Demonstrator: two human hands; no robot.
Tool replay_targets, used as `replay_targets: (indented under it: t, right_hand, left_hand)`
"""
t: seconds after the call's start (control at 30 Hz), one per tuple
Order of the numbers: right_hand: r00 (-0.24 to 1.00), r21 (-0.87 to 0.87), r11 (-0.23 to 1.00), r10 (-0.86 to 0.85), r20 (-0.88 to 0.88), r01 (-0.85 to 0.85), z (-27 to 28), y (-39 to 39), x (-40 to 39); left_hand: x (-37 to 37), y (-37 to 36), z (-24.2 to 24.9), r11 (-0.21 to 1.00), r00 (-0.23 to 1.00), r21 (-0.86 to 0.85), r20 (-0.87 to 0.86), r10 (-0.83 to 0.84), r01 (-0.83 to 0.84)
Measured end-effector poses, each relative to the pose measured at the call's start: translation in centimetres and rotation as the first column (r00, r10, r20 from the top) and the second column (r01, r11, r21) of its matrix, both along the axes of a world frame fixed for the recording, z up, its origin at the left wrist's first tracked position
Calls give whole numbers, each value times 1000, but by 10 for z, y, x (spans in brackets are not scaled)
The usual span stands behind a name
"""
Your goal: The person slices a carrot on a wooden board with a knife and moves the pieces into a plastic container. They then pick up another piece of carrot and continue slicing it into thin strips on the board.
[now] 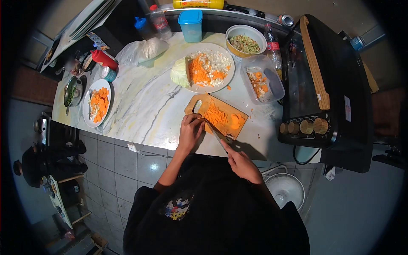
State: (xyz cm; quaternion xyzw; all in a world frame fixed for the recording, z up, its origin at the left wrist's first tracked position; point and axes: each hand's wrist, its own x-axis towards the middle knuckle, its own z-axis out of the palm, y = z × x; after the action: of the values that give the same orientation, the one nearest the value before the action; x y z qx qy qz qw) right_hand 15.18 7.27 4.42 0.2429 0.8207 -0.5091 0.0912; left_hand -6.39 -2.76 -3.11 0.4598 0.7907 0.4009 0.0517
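A wooden cutting board (pixel 199 100) lies near the counter's front edge, with a pile of carrot strips (pixel 216 114) and several carrot slices (pixel 236 122) on it. My right hand (pixel 243 165) is wrapped round the handle of a knife (pixel 217 137), its blade pointing up and left across the board. At the board's left edge my left hand (pixel 191 131) is closed, fingertips pinched beside the blade's tip. A bit of orange carrot shows at those fingertips, mostly hidden. Behind the board, a large plate (pixel 203 90) bears chopped carrot, diced white pieces and a cabbage chunk (pixel 179 72).
Right of the board are a clear plastic tub (pixel 275 90) with carrot scraps and a black oven (pixel 340 93). A bowl (pixel 231 30) of chopped greens stands behind. On the left sit a carrot plate (pixel 88 114) and a pot (pixel 77 91). Another person (pixel 36 165) is far left.
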Motion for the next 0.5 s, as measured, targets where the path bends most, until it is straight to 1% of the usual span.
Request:
replay_targets:
  t: [0.1,0.17,0.33,0.37,0.43,0.5]
  right_hand:
    - [1000,-9,1000,5,29,-5,-2,1,1]
    - [1000,14,1000,2,3,-2,-2,0,1]
    - [999,-6,1000,-15,-38,15,-3,0,4]
    - [999,-11,1000,-19,-41,18,-2,0,3]
    - [999,-21,1000,-19,-45,18,-5,0,3]
    - [999,-37,999,-19,-42,18,-10,-2,6]
  left_hand:
    - [1,0,0,1000,1000,-16,19,10,-10]
    - [1,1,-1,1000,999,-27,31,13,-12]
    - [3,2,1,1000,997,-7,73,21,-20]
    - [3,3,1,1000,997,-6,69,17,-16]
    - [7,4,1,998,998,-27,8,60,-59]
    - [8,5,1,998,999,-28,7,51,-51]
